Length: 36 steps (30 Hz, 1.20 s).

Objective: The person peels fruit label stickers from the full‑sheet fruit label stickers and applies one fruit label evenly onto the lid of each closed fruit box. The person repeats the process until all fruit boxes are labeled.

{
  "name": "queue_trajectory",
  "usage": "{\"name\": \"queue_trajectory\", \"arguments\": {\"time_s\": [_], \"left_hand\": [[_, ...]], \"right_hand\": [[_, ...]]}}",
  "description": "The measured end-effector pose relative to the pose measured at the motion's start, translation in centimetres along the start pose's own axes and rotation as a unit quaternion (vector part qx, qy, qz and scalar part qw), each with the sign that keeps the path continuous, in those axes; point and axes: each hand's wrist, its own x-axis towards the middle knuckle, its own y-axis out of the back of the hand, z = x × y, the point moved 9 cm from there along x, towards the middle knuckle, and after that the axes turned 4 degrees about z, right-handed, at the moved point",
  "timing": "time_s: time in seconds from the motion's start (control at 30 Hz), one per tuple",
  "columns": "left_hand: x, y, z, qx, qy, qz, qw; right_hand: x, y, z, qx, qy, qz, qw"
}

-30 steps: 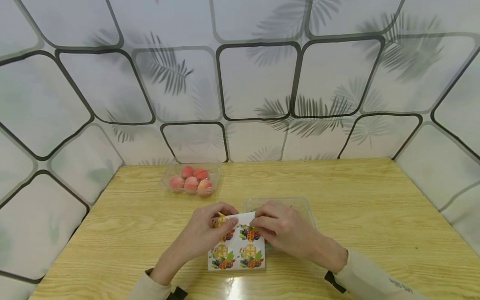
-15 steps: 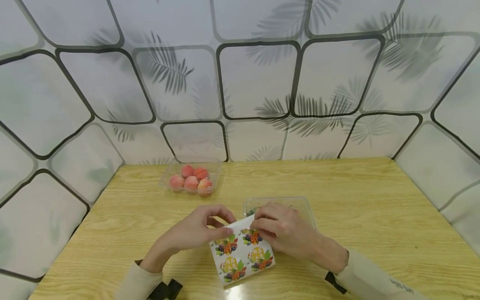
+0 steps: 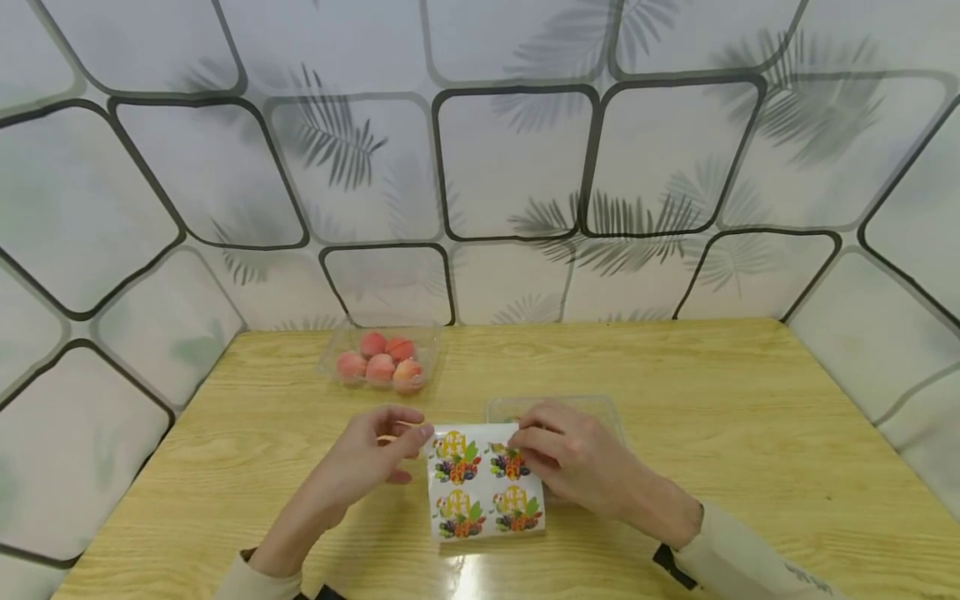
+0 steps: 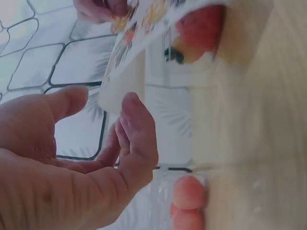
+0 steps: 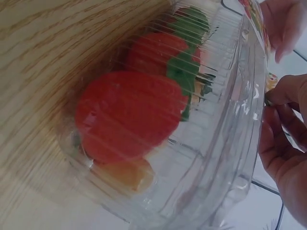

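A white sheet of fruit-print stickers (image 3: 486, 477) stands in front of me, printed face towards me. With thumb and fingers my right hand (image 3: 588, 457) pinches its upper right edge. My left hand (image 3: 358, 458) is at the sheet's upper left corner; in the left wrist view its thumb and fingertips (image 4: 130, 103) are apart, with the corner close by the fingertips. Behind the right hand lies a clear plastic box (image 3: 592, 407), partly hidden by hand and sheet. Through its ribbed wall the right wrist view shows red fruit (image 5: 129, 115) and green leaves (image 5: 184, 72).
A second clear box (image 3: 431, 337) with several peaches (image 3: 380, 367) stands at the back left of the wooden table (image 3: 712, 417). A patterned wall covering (image 3: 517, 167) rises behind and beside the table.
The left hand has drawn back to the left and its fingers have parted from the sheet. The sheet tilted, then came back level. The right hand keeps its pinch in nearly the same place.
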Motion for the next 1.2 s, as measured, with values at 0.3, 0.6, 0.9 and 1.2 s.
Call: {"name": "queue_trajectory", "arguments": {"time_s": [0.3, 0.6, 0.9, 1.2], "left_hand": [[-0.8, -1.7, -1.1, -0.088, 0.017, -0.033, 0.9954], [-0.1, -1.7, -1.3, -0.096, 0.024, -0.02, 0.9949], [0.2, -1.7, -1.7, -0.104, 0.031, -0.022, 0.9938], [0.2, -1.6, -1.8, -0.105, 0.03, -0.016, 0.9939]], "right_hand": [[0.0, 0.0, 0.3, 0.001, -0.006, 0.0, 1.0], [0.1, 0.1, 0.4, 0.01, -0.005, -0.007, 1.0], [0.1, 0.3, 0.3, 0.002, 0.0, 0.001, 1.0], [-0.1, 0.0, 0.6, 0.004, -0.02, -0.013, 1.0]]}}
